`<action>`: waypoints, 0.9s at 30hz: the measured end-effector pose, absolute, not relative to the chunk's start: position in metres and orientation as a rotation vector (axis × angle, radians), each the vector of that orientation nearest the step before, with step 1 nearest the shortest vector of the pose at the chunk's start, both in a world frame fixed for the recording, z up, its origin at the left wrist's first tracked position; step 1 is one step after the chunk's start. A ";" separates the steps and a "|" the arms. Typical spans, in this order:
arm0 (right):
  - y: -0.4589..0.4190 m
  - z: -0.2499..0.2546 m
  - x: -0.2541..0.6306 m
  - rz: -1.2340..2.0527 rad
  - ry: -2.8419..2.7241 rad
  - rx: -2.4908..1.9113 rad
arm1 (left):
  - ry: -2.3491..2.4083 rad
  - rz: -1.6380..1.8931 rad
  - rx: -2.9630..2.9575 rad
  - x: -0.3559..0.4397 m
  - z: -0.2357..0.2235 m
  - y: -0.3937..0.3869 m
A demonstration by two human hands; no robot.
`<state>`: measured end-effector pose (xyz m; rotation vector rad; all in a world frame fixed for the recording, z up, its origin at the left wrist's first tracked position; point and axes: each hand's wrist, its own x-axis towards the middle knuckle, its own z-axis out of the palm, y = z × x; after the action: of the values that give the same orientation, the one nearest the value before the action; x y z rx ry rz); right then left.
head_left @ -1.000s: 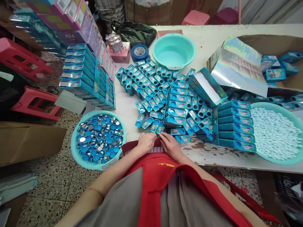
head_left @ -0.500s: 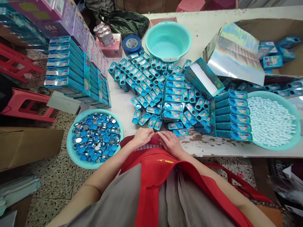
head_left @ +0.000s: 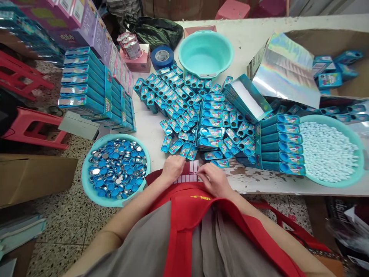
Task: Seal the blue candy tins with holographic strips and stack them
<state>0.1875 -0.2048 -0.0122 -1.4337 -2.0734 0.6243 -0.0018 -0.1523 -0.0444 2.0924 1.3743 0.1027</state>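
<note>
At the table's near edge, a person in a red apron (head_left: 187, 215) works w/ both hands close together. The left hand (head_left: 172, 168) has its fingers curled and pinched on the left edge of a dark red sheet of small white stickers (head_left: 190, 172); the right hand (head_left: 215, 180) is curled at the sheet's right edge, fingertips on it, but whether it truly grips can't be told. The sheet sits between the hands, just over the apron top, at the worn white table (head_left: 253, 181) edge.

Left of the hands, off the table, a teal basin of round blue and silver lids (head_left: 115, 169) sits near the person's left arm. Right, a second teal basin (head_left: 356, 175) holds pale blue-white tablets (head_left: 328, 150).

Just beyond the hands lies a spread of small teal tins (head_left: 178, 111), many lying flat in rows, touching one another, w/ a stack of longer teal boxes (head_left: 282, 144) beside the tablet basin. An open teal carton (head_left: 248, 96) leans among the tins. Further left, stacked teal display boxes (head_left: 86, 84) stand by purple cartons (head_left: 95, 27).

At the far side: an empty teal basin (head_left: 205, 52), a blue tape roll (head_left: 162, 55), a holographic silver sheet (head_left: 285, 69) and red stools (head_left: 31, 127) on the floor at left.
</note>
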 end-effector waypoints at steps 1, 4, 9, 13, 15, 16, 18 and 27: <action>-0.203 0.000 0.191 0.690 -1.950 -1.472 | 1.351 0.267 2.009 -0.001 -0.040 -0.154; -0.194 0.027 0.198 0.810 -1.675 -1.558 | 1.090 0.589 1.623 0.007 -0.022 -0.155; -0.177 0.032 0.195 0.830 -1.411 -1.651 | 0.989 0.430 1.275 0.025 0.001 -0.139; -0.162 0.019 0.192 0.560 -1.257 -1.758 | 1.038 0.430 1.469 0.030 0.015 -0.106; -0.152 0.011 0.192 0.460 -1.178 -1.804 | 1.012 0.428 1.592 0.031 0.018 -0.087; -0.147 0.007 0.193 0.445 -1.132 -1.824 | 0.992 0.428 1.648 0.032 0.019 -0.078; -0.139 -0.002 0.193 0.465 -1.044 -1.848 | 0.957 0.408 1.750 0.033 0.016 -0.063; -0.132 -0.017 0.190 0.686 -0.629 -1.831 | 1.348 0.430 1.769 0.041 -0.020 -0.082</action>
<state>0.1897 -0.1321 -0.0171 -1.8308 -0.6287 0.6856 0.0408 -0.0825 -0.0198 1.7688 1.3478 0.4299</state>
